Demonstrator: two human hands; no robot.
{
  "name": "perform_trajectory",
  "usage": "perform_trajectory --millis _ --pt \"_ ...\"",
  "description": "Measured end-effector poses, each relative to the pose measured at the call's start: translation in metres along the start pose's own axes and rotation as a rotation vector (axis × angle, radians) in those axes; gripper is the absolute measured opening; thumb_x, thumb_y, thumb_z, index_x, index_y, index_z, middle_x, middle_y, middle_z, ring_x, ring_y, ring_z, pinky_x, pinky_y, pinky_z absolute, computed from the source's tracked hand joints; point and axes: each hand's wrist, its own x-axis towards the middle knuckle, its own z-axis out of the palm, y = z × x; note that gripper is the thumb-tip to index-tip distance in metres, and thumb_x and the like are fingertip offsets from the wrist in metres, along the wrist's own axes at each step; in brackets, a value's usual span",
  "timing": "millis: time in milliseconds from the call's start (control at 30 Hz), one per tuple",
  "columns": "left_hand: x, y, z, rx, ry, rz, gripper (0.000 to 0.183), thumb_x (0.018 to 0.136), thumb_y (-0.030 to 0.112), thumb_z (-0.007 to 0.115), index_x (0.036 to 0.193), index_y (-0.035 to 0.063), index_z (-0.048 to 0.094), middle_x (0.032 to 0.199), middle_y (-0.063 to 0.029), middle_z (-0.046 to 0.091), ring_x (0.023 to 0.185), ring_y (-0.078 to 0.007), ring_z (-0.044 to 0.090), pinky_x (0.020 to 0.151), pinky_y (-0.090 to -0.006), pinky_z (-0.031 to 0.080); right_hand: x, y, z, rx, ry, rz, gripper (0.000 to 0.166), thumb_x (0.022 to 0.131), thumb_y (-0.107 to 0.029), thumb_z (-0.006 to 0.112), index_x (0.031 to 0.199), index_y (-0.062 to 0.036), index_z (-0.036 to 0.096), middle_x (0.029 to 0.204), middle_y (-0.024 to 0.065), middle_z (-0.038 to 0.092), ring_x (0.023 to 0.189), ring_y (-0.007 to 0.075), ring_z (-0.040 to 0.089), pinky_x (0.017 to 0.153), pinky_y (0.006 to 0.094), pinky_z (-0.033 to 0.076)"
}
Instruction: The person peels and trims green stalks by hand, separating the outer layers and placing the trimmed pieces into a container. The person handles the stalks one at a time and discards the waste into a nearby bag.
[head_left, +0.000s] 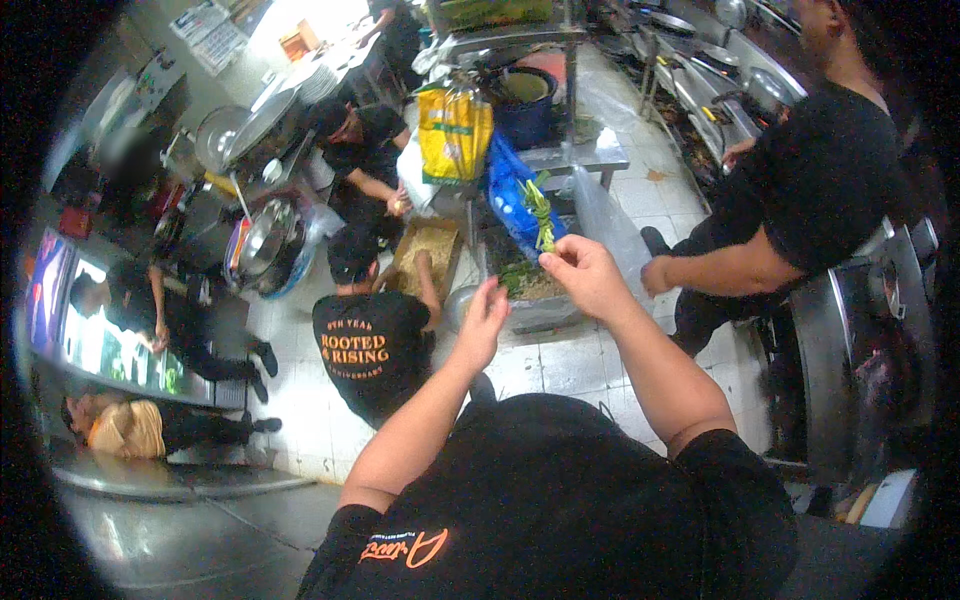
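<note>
A knotted bundle of long green leaves (540, 214) stands up from my right hand (589, 276), pinched at its lower end between thumb and fingertips. My left hand (481, 322) is raised to the left of it, fingers extended and nothing in them. Below and beyond my hands is a grey tub (544, 315) containing green scraps (519, 280) and pale bits. A blue plastic bag (511, 191) hangs behind the bundle, and a clear plastic bag (609, 217) hangs to its right.
A crouching person in black (375, 330) reaches into a shallow box (429, 251) on my left. Another person (787, 187) stands close on my right, beside the stove. Ahead are a yellow bag (454, 135), a dark pot (525, 97) and a steel table (585, 156).
</note>
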Motion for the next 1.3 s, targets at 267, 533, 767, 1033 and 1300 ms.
perform_trajectory --millis 267,533,767,1033,1300 --pt "-0.169 -0.316 -0.216 1.29 -0.588 -0.811 0.073 0.089 0.062 0.049 0.132 0.0028 0.056 0.139 -0.0234 0.05 0.128 -0.0382 0.049 0.109 -0.0436 0.037 -0.002 0.103 -0.028 -0.138 0.025 0.285 0.026 0.087 -0.025 0.069 0.077 -0.0018 0.062 0.067 0.0063 0.06 0.065 0.0145 0.054 0.061 0.0344 0.046" --pt "-0.253 -0.297 -0.216 0.895 -0.048 -1.206 0.057 0.089 0.05 0.051 0.115 0.0014 0.063 0.12 -0.0235 0.059 0.113 -0.0395 0.057 0.098 -0.0449 0.044 -0.046 0.2 0.049 -0.287 -0.579 0.589 0.026 0.091 -0.024 0.063 0.082 -0.0005 0.067 0.076 0.01 0.067 0.066 0.0191 0.064 0.061 0.0359 0.052" --pt "-0.153 -0.322 -0.178 0.767 0.145 -0.93 0.045 0.089 0.04 0.054 0.1 0.0001 0.069 0.104 -0.0236 0.067 0.099 -0.0407 0.064 0.088 -0.0461 0.05 -0.012 0.257 -0.044 -0.261 -0.45 0.832 0.022 0.088 -0.021 0.059 0.089 -0.0008 0.069 0.084 0.0107 0.07 0.068 0.0213 0.068 0.055 0.0353 0.051" --pt "0.073 -0.147 -0.205 0.722 0.118 -0.508 0.04 0.089 0.034 0.059 0.113 0.0037 0.067 0.108 -0.0214 0.069 0.1 -0.0362 0.066 0.091 -0.0444 0.051 0.107 0.2 -0.171 -0.05 0.473 0.654 0.018 0.093 -0.026 0.065 0.091 -0.0079 0.066 0.078 0.0027 0.063 0.068 0.0162 0.059 0.061 0.0333 0.048" --pt "-0.019 -0.318 -0.268 1.071 -0.121 -0.702 0.041 0.092 0.036 0.048 0.098 0.0 0.067 0.098 -0.0229 0.064 0.094 -0.0373 0.062 0.084 -0.0488 0.047 0.265 0.153 -0.215 0.197 0.512 0.287 0.024 0.09 -0.015 0.068 0.113 -0.0081 0.067 0.097 0.0014 0.065 0.087 0.0113 0.056 0.074 0.0318 0.043"
